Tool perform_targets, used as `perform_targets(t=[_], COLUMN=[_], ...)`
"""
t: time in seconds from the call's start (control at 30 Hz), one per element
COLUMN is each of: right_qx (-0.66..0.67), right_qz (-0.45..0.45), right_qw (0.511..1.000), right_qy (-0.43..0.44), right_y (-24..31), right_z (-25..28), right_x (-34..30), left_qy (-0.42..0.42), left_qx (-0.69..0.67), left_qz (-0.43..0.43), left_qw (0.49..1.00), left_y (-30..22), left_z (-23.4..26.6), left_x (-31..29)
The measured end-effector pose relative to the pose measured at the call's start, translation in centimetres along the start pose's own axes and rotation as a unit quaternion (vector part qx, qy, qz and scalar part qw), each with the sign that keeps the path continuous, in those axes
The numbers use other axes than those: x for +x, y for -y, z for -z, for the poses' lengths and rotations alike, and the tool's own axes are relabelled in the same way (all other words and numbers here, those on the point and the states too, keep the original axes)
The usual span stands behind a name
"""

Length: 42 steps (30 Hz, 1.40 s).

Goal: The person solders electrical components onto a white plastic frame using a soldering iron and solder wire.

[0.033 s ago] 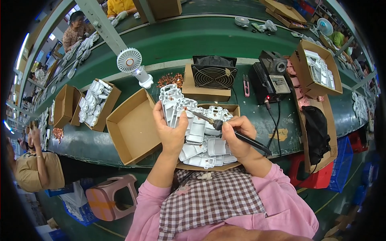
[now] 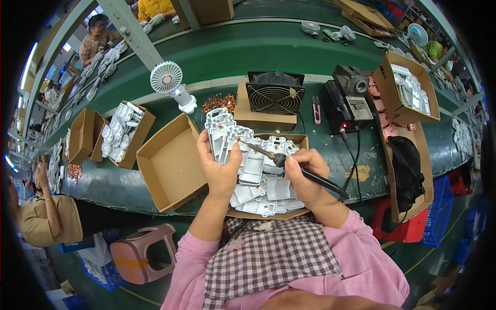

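Note:
My left hand (image 2: 221,168) is closed on white plastic housings (image 2: 219,120), held above a cardboard box (image 2: 304,140). Small copper-coloured parts sit on them. In my right hand (image 2: 308,175) is a soldering iron (image 2: 321,182), gripped like a pen. Its metal tip points left and meets the housings near my left thumb, though the exact contact point is too small to make out. More white housings (image 2: 280,189) fill the box beneath both hands.
Behind the box stands a black square fan (image 2: 275,98), beside a pile of copper-coloured parts (image 2: 218,103). A soldering station (image 2: 345,98) with a cable is to the right. An open cardboard box (image 2: 173,163) lies left, and a white handheld fan (image 2: 173,85) stands behind it.

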State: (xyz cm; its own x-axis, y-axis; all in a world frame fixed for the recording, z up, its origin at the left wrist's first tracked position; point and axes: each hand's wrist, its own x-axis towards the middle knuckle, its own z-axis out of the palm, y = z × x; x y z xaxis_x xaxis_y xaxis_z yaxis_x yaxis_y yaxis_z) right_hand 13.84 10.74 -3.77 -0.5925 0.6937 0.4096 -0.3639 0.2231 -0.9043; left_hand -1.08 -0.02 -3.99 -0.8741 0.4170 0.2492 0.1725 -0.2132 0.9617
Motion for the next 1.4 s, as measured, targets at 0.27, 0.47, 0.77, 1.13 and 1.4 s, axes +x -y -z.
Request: perform_targets(t=[0.27,0.47,0.77,1.13,1.4], right_qx=[-0.014,-0.018,-0.019,-0.047,-0.039], right_qz=[-0.001,-0.007,-0.012,0.035,0.03], right_qw=[1.0,1.0,1.0,0.998,0.999], right_qy=[-0.007,-0.008,-0.01,0.011,0.012], right_y=[-0.18,-0.1,-0.26,-0.41,-0.24], right_z=[-0.07,-0.22,-0.05,0.16,0.1], right_x=[0.06,0.15,0.12,0.2,0.17], left_qy=[0.019,0.018,0.019,0.018,0.019], left_qx=[-0.018,-0.014,-0.029,0.0,0.008], left_qz=[0.012,0.006,0.02,0.001,0.001], left_qw=[1.0,1.0,0.999,1.0,1.0], left_y=[-0.52,-0.22,-0.37,0.19,0.11], left_z=[-0.13,-0.01,-0.04,-0.03,-0.15], left_x=[0.04,0.13,0.11,-0.28,-0.41])
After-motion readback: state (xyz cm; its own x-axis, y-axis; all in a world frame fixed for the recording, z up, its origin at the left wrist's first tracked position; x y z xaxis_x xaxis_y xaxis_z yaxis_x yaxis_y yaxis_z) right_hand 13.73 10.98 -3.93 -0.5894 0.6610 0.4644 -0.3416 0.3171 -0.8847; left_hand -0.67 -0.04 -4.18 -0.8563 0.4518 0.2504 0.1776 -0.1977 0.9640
